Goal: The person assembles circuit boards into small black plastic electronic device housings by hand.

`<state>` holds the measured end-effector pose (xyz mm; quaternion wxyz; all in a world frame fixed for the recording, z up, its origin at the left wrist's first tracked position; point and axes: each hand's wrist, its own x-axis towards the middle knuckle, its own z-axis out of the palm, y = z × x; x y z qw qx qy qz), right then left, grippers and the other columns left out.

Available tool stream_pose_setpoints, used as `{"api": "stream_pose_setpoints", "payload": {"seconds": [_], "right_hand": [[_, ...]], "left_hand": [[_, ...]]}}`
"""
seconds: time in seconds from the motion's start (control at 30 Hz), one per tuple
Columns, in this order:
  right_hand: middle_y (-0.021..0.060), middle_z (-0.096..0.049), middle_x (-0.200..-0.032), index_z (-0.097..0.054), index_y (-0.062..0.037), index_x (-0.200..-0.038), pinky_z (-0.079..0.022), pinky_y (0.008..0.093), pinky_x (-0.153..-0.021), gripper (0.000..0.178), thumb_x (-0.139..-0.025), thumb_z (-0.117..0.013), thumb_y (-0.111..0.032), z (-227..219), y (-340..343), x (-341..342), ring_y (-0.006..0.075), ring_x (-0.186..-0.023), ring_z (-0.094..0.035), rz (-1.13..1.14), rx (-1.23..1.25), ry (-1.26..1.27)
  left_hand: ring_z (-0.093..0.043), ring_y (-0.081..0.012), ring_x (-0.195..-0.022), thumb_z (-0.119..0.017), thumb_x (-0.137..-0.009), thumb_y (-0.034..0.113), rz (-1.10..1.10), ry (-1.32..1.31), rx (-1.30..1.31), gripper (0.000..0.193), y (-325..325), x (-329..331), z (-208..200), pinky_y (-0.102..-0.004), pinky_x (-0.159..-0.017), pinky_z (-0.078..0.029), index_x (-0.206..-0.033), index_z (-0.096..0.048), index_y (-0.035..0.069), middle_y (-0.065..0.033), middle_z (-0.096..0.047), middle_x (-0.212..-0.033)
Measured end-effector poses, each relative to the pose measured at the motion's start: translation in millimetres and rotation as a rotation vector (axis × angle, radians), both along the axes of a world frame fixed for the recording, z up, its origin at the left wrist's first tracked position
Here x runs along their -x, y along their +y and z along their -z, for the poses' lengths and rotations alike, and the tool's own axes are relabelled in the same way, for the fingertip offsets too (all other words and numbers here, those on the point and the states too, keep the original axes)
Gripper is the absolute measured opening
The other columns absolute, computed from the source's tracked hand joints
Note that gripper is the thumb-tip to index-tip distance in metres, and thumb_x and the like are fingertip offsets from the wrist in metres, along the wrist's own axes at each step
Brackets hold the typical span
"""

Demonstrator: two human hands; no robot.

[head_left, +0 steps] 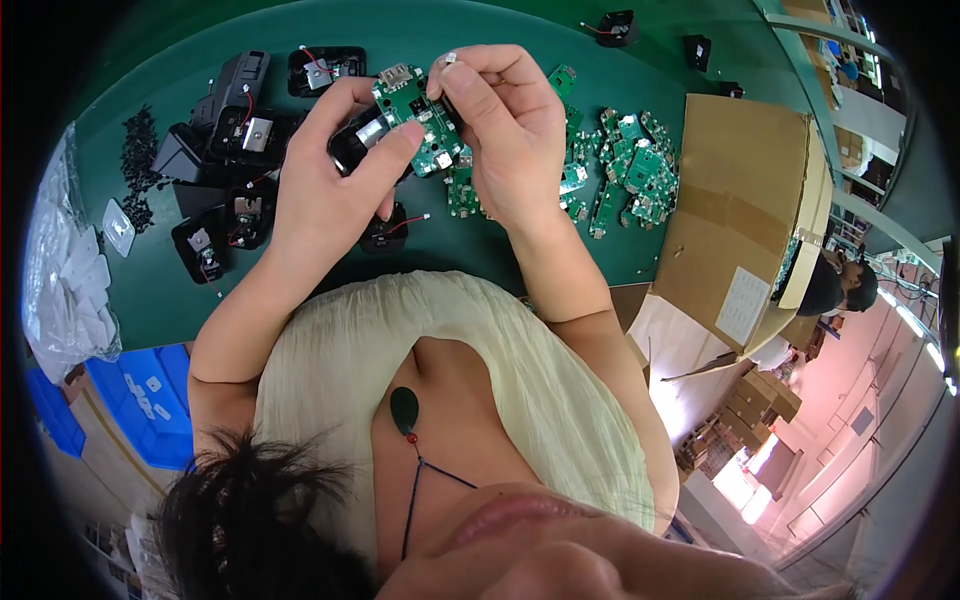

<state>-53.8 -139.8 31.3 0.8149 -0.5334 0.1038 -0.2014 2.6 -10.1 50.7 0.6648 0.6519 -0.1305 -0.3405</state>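
My left hand is closed around a black plastic housing with a green circuit board over it, the thumb pressing on the board's face. A metal port sits at the board's far end. My right hand pinches a small white plug between thumb and forefinger, just above the board's right edge. Any wire running from the plug is hidden by the fingers. Left of my left hand lie several black housings with metal parts and red-and-black leads.
Loose green circuit boards are heaped right of my right hand, beside a large cardboard box. Small black pieces and a clear plastic bag of white parts lie at the left. Blue bins stand below the green table's left edge.
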Motion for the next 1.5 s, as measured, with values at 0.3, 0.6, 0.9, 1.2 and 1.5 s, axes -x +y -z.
{"api": "stream_pose_setpoints", "payload": {"seconds": [0.3,0.6,0.9,1.2,1.5], "right_hand": [[0.0061,-0.057,-0.080,-0.055,-0.0004,-0.084,-0.042,0.0216,-0.055,0.014,-0.073,-0.063,0.003,-19.7,-16.3,-3.1,0.0114,-0.063,-0.051,0.010,1.064,-0.148],[0.0080,-0.056,-0.074,-0.054,-0.0023,-0.078,-0.044,0.0306,-0.054,0.022,-0.061,-0.066,0.006,-40.4,-26.5,-3.0,0.0235,-0.065,-0.054,-0.132,1.619,-0.255],[0.0078,-0.055,-0.075,-0.053,-0.0018,-0.078,-0.045,0.0299,-0.053,0.024,-0.059,-0.064,0.007,-48.0,-20.8,-3.8,0.0229,-0.065,-0.054,-0.169,1.693,-0.236],[0.0073,-0.054,-0.077,-0.053,-0.0014,-0.080,-0.044,0.0301,-0.053,0.026,-0.058,-0.064,0.007,-51.0,-22.7,-2.7,0.0228,-0.066,-0.053,-0.233,1.748,-0.234],[0.0056,-0.048,-0.073,-0.051,-0.0022,-0.077,-0.042,0.0298,-0.052,0.027,-0.055,-0.063,0.006,-59.2,-21.8,-6.9,0.0211,-0.063,-0.046,-0.293,1.821,-0.276]], "left_hand": [[-0.042,-0.0032,-0.043,-0.061,-0.078,0.012,-0.007,0.058,0.048,0.033,9.8,-8.8,5.3,-0.0178,-0.038,-0.031,-0.109,-0.050,0.005,-0.0027,-0.057,-0.081],[-0.048,-0.0045,-0.062,-0.058,-0.078,0.009,0.004,-0.156,0.109,0.030,17.0,-7.4,6.5,-0.0183,-0.056,-0.040,-0.107,-0.051,0.004,-0.0021,-0.056,-0.085],[-0.052,-0.0078,-0.069,-0.058,-0.077,0.009,-0.077,-0.408,0.031,0.029,12.7,-4.1,9.4,-0.0212,-0.065,-0.043,-0.105,-0.051,0.004,-0.0039,-0.059,-0.083],[-0.059,-0.0183,-0.073,-0.058,-0.074,0.009,-0.077,-0.523,0.048,0.029,9.6,-5.3,8.2,-0.0259,-0.069,-0.045,-0.102,-0.053,0.003,-0.0090,-0.060,-0.082],[-0.061,-0.0216,-0.075,-0.058,-0.075,0.014,-0.011,-0.488,-0.026,0.028,10.3,-8.9,3.5,-0.0280,-0.068,-0.045,-0.101,-0.054,0.004,-0.0105,-0.062,-0.083]]}}
